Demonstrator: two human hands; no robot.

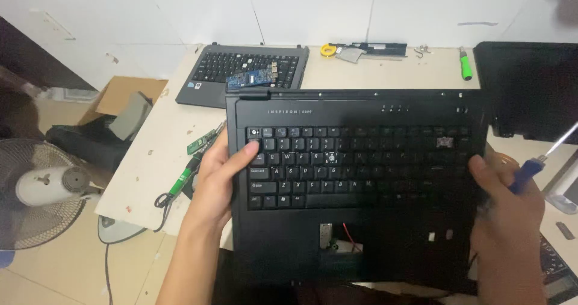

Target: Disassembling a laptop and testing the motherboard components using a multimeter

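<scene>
Fan (42,187) on the floor at far left, beside an open cardboard box (123,100). Next comes a pale table (153,160), scuffed and spotted. At its near left edge lie a green-handled tool (180,178) and a small green circuit strip (201,141). Further back sits a grey laptop base (244,73) with a blue circuit board (250,79) resting on its keys.

Filling the middle is a black laptop base (355,184), held up off the table between both hands, keyboard facing the camera. One key is missing at upper right, and a red wire shows through an opening below the keyboard. The left hand (220,181) grips the left edge, thumb pressed on the keys, fingers hidden behind. The right hand (503,211) clamps the right edge and, in the same closed grip, pins a blue-handled screwdriver (539,160) whose shaft points up and right.

Behind, on the table's far side, lie a yellow tape roll (327,49), a metal bracket, and a green screwdriver (465,64). A black panel (530,91) stands at far right.

This looks like mid-disassembly inspection; undoing anything more would call for setting the base down to free the screwdriver hand.
</scene>
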